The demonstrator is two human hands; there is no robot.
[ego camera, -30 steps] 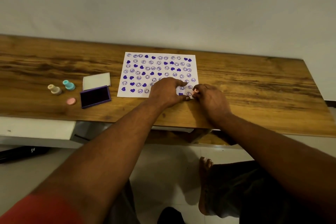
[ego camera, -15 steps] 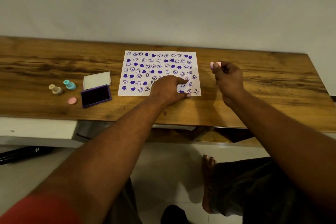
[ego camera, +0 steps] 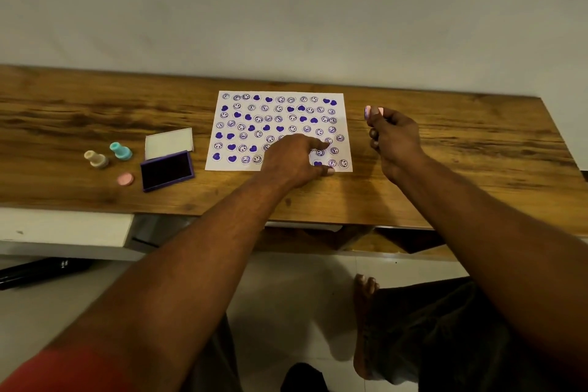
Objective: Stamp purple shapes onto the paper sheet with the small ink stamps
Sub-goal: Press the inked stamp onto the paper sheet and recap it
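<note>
A white paper sheet (ego camera: pixel 280 111) covered with purple hearts and smiley faces lies on the wooden table (ego camera: pixel 445 169). My left hand (ego camera: pixel 294 157) presses flat on the sheet's lower right part, fingers spread. My right hand (ego camera: pixel 393 137) hovers to the right of the sheet, above the table, pinching a small pink stamp (ego camera: pixel 369 112) at its fingertips. An open purple ink pad (ego camera: pixel 167 170) sits left of the sheet with its white lid (ego camera: pixel 168 142) behind it.
A teal stamp (ego camera: pixel 121 150) and a cream stamp (ego camera: pixel 96 158) stand left of the ink pad. A pink cap (ego camera: pixel 125 179) lies in front of them. A wall runs behind the table. My knee and bare foot show below the table's front edge.
My right hand lifted the pink stamp off the sheet's lower right corner and moved up and right, clear of the paper. My left hand stayed on the sheet.
</note>
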